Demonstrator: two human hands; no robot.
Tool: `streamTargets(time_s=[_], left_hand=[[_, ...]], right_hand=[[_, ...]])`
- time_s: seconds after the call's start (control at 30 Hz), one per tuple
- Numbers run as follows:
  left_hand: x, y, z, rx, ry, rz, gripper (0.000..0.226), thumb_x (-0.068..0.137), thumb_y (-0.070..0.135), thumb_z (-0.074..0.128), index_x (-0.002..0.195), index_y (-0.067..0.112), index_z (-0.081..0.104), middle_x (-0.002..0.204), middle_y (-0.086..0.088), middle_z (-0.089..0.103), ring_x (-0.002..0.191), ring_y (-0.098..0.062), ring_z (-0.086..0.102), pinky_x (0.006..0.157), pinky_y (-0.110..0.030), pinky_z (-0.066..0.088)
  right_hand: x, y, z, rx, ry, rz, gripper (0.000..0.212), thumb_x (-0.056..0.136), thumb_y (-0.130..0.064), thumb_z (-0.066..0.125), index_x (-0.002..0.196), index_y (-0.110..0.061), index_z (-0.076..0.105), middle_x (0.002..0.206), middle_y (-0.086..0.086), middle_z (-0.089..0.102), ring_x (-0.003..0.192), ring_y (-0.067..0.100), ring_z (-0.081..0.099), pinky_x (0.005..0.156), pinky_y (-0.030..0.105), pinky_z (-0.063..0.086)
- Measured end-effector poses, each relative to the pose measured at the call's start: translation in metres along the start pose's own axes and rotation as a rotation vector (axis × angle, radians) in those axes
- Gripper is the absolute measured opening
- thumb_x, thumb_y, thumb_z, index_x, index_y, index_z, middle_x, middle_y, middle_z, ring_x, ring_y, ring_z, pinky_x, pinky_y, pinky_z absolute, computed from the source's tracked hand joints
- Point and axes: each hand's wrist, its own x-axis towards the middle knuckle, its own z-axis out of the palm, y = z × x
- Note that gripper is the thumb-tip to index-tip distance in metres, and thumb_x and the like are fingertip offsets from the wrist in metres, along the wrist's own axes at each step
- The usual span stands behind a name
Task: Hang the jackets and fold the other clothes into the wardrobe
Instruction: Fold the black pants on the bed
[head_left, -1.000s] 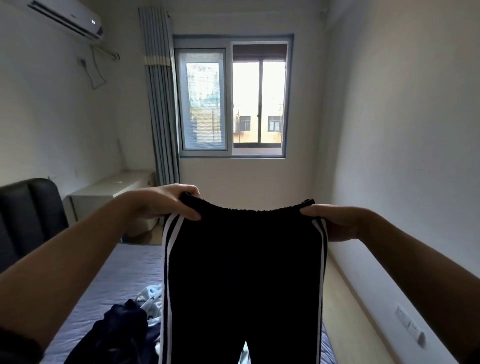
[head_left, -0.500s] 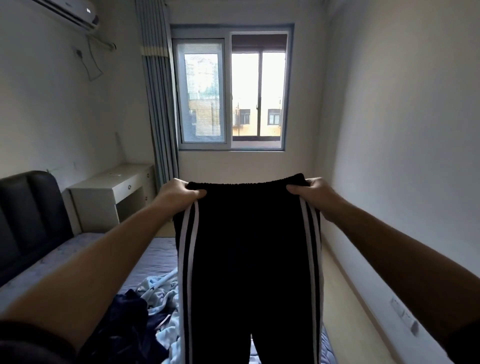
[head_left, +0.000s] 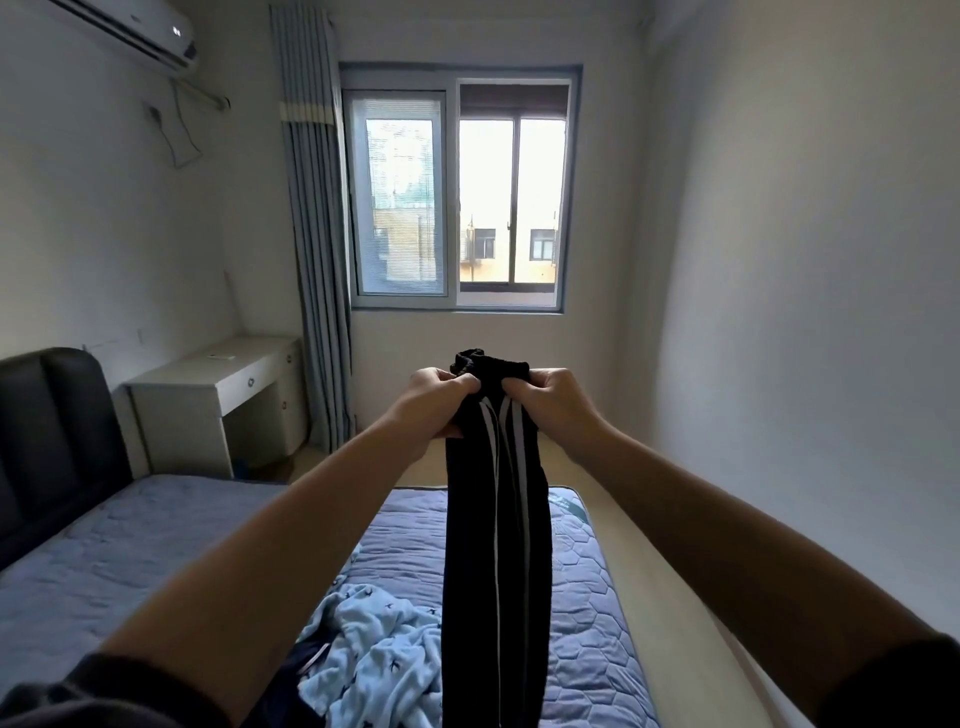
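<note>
Hands (head_left: 441, 402) now together, seemingly touching, on trousers (head_left: 496, 545)

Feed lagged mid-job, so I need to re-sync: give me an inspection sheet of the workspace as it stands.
Surface: blue quilted mattress, partly under clothes.
Job's things: black white-striped track pants, doubled lengthwise, hanging above the mattress; light blue patterned garment and dark garment crumpled on it.
Clutter: small white item on the white desk.
Grippers: left hand and right hand grip the waistband, close together.
Cables: cord on the wall below the air conditioner.
Surroundings: curtain, window, black headboard.
</note>
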Motion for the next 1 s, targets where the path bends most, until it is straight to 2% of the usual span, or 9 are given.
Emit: streamTargets(time_s=[0.1,0.2,0.33,0.47,0.6,0.7,0.83,0.93,1.0], left_hand=[[-0.005,0.001,-0.002,-0.045,-0.016,0.002,0.017,0.09,0.017,0.063,0.1,0.005,0.057,0.101,-0.019,0.068,0.088,-0.028,0.068,0.079,-0.042,0.058],[-0.01,0.003,-0.006,-0.089,-0.059,0.006,0.026,0.091,0.017,0.062,0.111,0.001,0.055,0.105,-0.02,0.067,0.089,-0.027,0.068,0.077,-0.038,0.059],[-0.014,0.006,-0.011,-0.146,-0.067,0.047,0.025,0.091,0.012,0.062,0.111,0.003,0.052,0.107,-0.021,0.064,0.089,-0.028,0.066,0.08,-0.041,0.057],[-0.013,0.01,-0.017,-0.068,-0.084,0.068,0.028,0.09,0.011,0.063,0.114,0.003,0.051,0.109,-0.021,0.063,0.093,-0.03,0.066,0.083,-0.05,0.056],[-0.013,0.011,-0.023,0.069,-0.039,0.126,0.028,0.087,0.012,0.064,0.112,0.005,0.053,0.103,-0.016,0.065,0.085,-0.026,0.067,0.073,-0.043,0.06],[-0.012,0.008,-0.024,0.136,-0.073,0.134,0.026,0.089,0.016,0.064,0.11,0.005,0.052,0.101,-0.017,0.065,0.088,-0.029,0.068,0.072,-0.043,0.06],[-0.011,0.007,-0.031,0.003,-0.279,0.067,0.018,0.101,0.015,0.044,0.102,0.004,0.059,0.09,-0.019,0.065,0.076,-0.027,0.066,0.07,-0.036,0.06],[-0.002,-0.001,-0.032,0.157,-0.203,0.256,0.006,0.092,0.006,0.06,0.096,0.002,0.058,0.078,-0.015,0.068,0.06,-0.02,0.067,0.062,-0.033,0.06],[0.007,-0.004,-0.032,0.423,-0.09,0.401,0.019,0.083,0.02,0.072,0.089,0.008,0.058,0.071,-0.005,0.068,0.054,-0.014,0.065,0.057,-0.028,0.057]], right_hand=[[-0.006,-0.003,-0.001,0.046,-0.056,-0.019,0.024,0.088,-0.022,0.06,0.086,-0.001,0.072,0.077,0.011,0.064,0.073,0.021,0.056,0.071,0.036,0.043],[-0.012,-0.006,-0.004,0.056,-0.138,-0.051,0.023,0.092,-0.017,0.058,0.09,0.002,0.07,0.077,0.011,0.059,0.073,0.02,0.051,0.071,0.036,0.04],[-0.018,-0.008,-0.005,0.105,-0.203,-0.042,0.024,0.093,-0.011,0.055,0.099,0.01,0.066,0.082,0.01,0.058,0.077,0.019,0.052,0.075,0.035,0.042],[-0.018,-0.013,-0.003,0.186,-0.188,-0.04,0.021,0.095,-0.014,0.054,0.088,-0.013,0.074,0.08,0.002,0.067,0.075,0.013,0.061,0.078,0.032,0.048],[-0.014,-0.013,0.0,0.225,-0.166,-0.044,0.021,0.095,-0.014,0.055,0.086,-0.012,0.074,0.078,0.002,0.067,0.074,0.013,0.06,0.078,0.033,0.047],[-0.011,-0.01,0.004,0.192,-0.217,-0.072,0.021,0.095,-0.013,0.053,0.087,-0.01,0.072,0.077,0.002,0.065,0.074,0.013,0.058,0.074,0.029,0.047],[-0.009,-0.001,0.002,0.277,-0.269,0.006,0.03,0.098,-0.013,0.043,0.073,-0.009,0.059,0.062,0.0,0.056,0.064,0.017,0.052,0.058,0.019,0.044],[-0.008,0.003,0.001,0.348,-0.315,0.05,0.037,0.1,-0.02,0.041,0.074,-0.015,0.067,0.063,-0.007,0.063,0.06,0.007,0.059,0.056,0.016,0.049],[-0.008,0.004,0.002,0.341,-0.364,0.023,0.039,0.1,-0.03,0.043,0.079,-0.019,0.074,0.069,-0.007,0.064,0.065,0.005,0.061,0.06,0.016,0.049]])
